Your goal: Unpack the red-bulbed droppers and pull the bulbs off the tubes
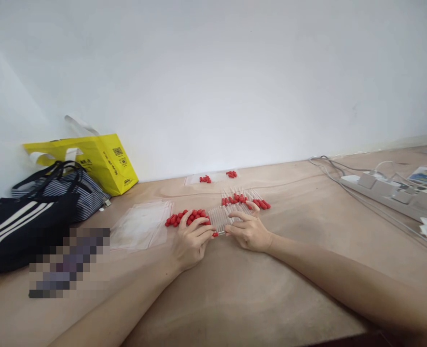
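Note:
A row of clear droppers [218, 220] with red rubber bulbs [186, 218] lies side by side on the table between my hands. My left hand [192, 242] is closed at the near edge of the row, its fingertips on the red bulb of the nearest dropper [215, 234]. My right hand [250, 233] pinches near the clear end of that same dropper, its other fingers over the row. Just beyond my right hand, more droppers lie with their red bulbs [239, 198] toward me and clear tubes pointing to the wall.
Flat clear plastic bags [143, 225] are stacked left of the droppers. A bag with red-bulbed droppers [216, 178] lies near the wall. At the left stand a yellow bag [108, 161] and a black striped bag [28, 226]. A power strip [397, 195] with cables is at the right.

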A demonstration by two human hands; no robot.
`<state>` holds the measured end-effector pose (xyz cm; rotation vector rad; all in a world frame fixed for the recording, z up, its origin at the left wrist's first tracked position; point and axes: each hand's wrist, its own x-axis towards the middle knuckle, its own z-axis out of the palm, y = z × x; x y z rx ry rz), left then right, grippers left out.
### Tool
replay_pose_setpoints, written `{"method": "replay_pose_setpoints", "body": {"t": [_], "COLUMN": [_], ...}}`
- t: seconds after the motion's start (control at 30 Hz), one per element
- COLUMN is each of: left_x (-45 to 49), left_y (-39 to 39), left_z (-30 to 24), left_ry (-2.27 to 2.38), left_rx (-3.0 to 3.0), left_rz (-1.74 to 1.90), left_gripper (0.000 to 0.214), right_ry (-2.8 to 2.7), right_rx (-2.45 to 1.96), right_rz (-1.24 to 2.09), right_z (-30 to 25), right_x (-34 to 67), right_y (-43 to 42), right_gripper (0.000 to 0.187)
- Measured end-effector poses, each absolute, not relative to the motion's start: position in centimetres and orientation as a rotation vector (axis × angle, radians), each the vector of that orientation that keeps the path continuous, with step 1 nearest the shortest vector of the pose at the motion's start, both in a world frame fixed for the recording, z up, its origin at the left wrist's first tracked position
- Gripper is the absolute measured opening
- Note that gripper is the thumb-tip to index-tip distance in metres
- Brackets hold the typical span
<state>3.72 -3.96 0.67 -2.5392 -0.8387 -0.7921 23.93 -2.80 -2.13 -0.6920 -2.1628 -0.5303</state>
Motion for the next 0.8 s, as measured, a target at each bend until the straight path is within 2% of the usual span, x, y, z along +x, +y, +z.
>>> {"method": "replay_pose_setpoints", "body": {"t": [0.13,0.33,0.57,0.63,0.8], "left_x": [3.0,0.9,0.6,0.3,-0.4], "left_y": [-4.0,-3.5,-1.8,-0.7,2.6], "left_z": [0.7,0.3,0.8,1.6,3.9], "left_ry": [-0.848,-0.981,-1.31,-1.491,-2.054], "left_rx": [-2.527,-2.464,-2.328,-2.316,-2.316], "left_rz": [-0.823,-0.895,-1.203,-1.171,-0.826], "left_gripper": [0.024,0.019,0.026,0.026,0.035], "right_ry": [-2.143,-2.121,-2.061,-2.065,-2.194], "right_rx": [-0.668,-0.892,-1.12,-1.173,-1.372], "right_rz": [-0.493,-0.434,-0.137,-0.121,-0.191], "right_z": [-2.1,-2.5,-3.0,-2.7,-1.3], "right_x": [24.4,25.8,24.6,23.7,20.8], "right_y": [-2.7,-1.8,-0.3,0.0,0.3], "right_gripper": [0.02,0.019,0.023,0.023,0.025]}}
